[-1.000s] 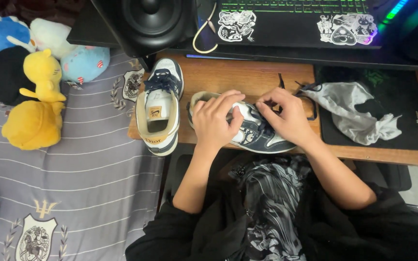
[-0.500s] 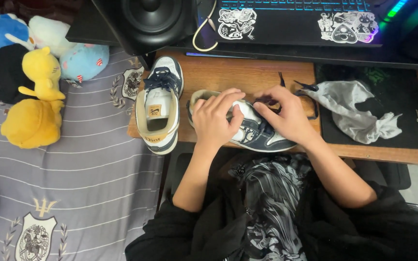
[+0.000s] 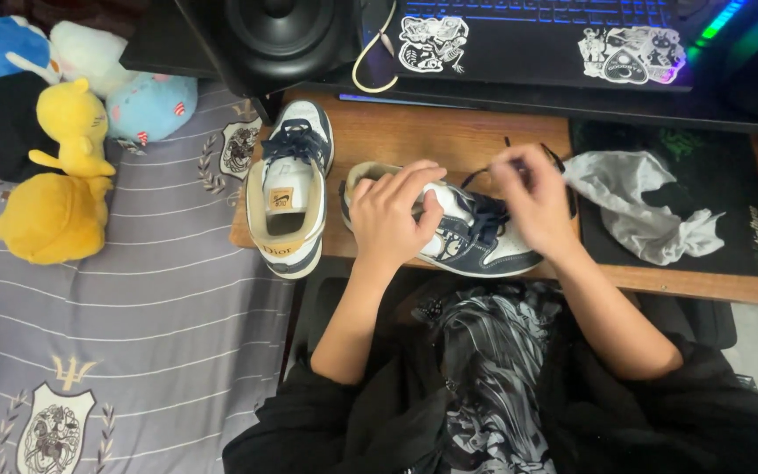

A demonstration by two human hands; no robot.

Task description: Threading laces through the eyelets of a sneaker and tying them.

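Note:
A navy, white and grey sneaker (image 3: pixel 475 241) lies on its side at the front of a wooden desk (image 3: pixel 396 140). My left hand (image 3: pixel 394 215) presses down on its heel and collar. My right hand (image 3: pixel 532 200) is blurred over the tongue, pinching a dark lace (image 3: pixel 487 211). The matching second sneaker (image 3: pixel 289 197) stands upright to the left, its toe pointing away from me, untouched.
A crumpled grey cloth (image 3: pixel 638 206) lies on a black mouse mat (image 3: pixel 704 202) at the right. A laptop (image 3: pixel 537 35) with stickers and a black speaker (image 3: pixel 278 35) stand behind. Left of the desk, a striped grey bedsheet (image 3: pixel 133 333) holds several plush toys (image 3: pixel 59 189).
My right hand has lifted and shifted right over the laces, now blurred. My left hand stays on the sneaker's heel. The camera view has dipped slightly.

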